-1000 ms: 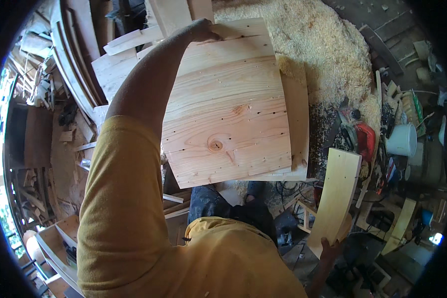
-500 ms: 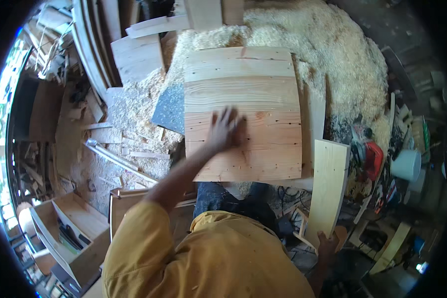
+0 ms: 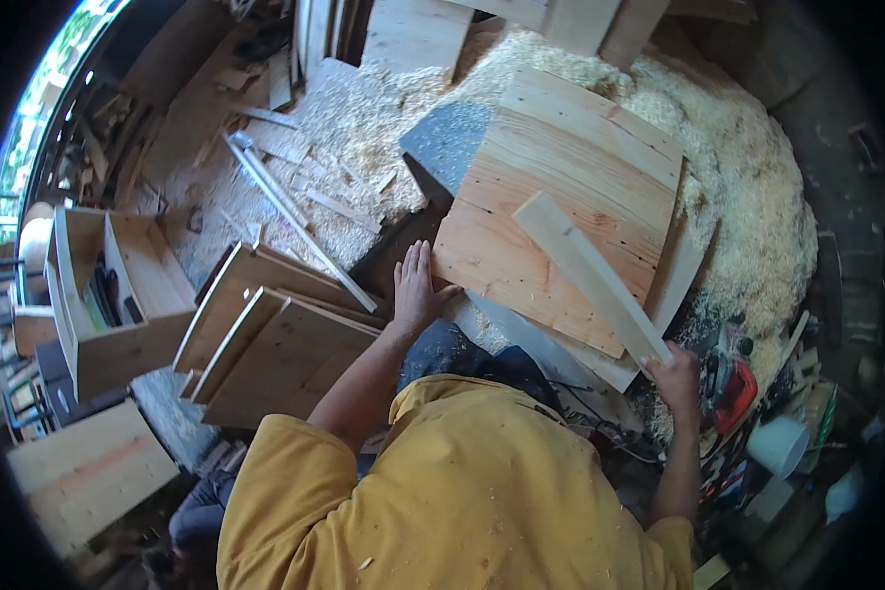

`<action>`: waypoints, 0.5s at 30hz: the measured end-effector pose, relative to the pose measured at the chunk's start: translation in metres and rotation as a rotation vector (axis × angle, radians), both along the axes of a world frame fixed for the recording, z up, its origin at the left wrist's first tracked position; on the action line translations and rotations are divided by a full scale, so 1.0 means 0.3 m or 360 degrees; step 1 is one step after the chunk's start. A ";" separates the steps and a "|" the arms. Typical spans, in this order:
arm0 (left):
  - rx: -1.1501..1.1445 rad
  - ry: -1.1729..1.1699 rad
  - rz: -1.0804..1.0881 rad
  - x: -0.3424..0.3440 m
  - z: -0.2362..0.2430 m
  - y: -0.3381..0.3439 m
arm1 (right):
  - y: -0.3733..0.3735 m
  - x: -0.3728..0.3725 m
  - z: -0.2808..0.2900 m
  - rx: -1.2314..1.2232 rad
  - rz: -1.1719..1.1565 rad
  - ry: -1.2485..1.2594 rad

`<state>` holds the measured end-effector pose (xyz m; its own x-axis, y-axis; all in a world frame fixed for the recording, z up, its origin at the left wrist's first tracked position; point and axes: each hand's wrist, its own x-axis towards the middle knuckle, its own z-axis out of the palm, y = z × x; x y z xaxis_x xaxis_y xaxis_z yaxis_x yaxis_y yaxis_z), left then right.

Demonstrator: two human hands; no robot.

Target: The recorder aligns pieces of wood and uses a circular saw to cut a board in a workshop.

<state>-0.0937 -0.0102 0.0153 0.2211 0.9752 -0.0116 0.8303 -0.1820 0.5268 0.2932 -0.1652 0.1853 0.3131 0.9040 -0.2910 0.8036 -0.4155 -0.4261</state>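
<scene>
A square panel of pale boards (image 3: 570, 187), dotted with dark holes and knots, lies on other wood over a bed of shavings in front of me. My left hand (image 3: 418, 290) has its fingers stretched at the panel's near left edge, seeming to touch it. My right hand (image 3: 671, 377) grips the near end of a long narrow pale plank (image 3: 590, 270), angled up and leftward over the panel, whose middle it partly hides. Beside that hand sits a red power tool (image 3: 733, 393).
At left are an open wooden box (image 3: 128, 334), leaning panels (image 3: 265, 364) and a long metal bar (image 3: 295, 216). Shavings (image 3: 757, 177) heap at right by a white bucket (image 3: 777, 442). What looks like another person's leg (image 3: 202, 521) shows at lower left.
My left hand has drawn back from the panel's far edge, across its middle, to its near left edge. My right hand has raised the plank over the panel. My view has turned.
</scene>
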 end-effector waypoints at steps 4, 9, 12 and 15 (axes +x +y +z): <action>-0.0171 -0.0624 0.0393 -0.031 -0.047 -0.072 | 0.140 -0.091 0.016 0.0056 0.0271 -0.0042; -0.0151 -0.0777 0.0494 -0.037 0.011 -0.046 | 0.203 -0.159 -0.039 -0.0035 0.0537 -0.0081; -0.0166 -0.1036 0.0473 -0.044 -0.017 -0.010 | 0.215 -0.199 -0.028 -0.0070 0.0580 -0.0158; -0.0167 -0.0924 0.0215 -0.033 -0.010 0.018 | 0.201 -0.194 -0.048 -0.0084 0.0586 -0.0198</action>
<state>-0.1036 -0.0046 0.0122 0.0943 0.9953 -0.0236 0.4141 -0.0177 0.9101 0.2350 -0.1049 0.1710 0.0065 0.9474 -0.3201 0.9472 -0.1085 -0.3018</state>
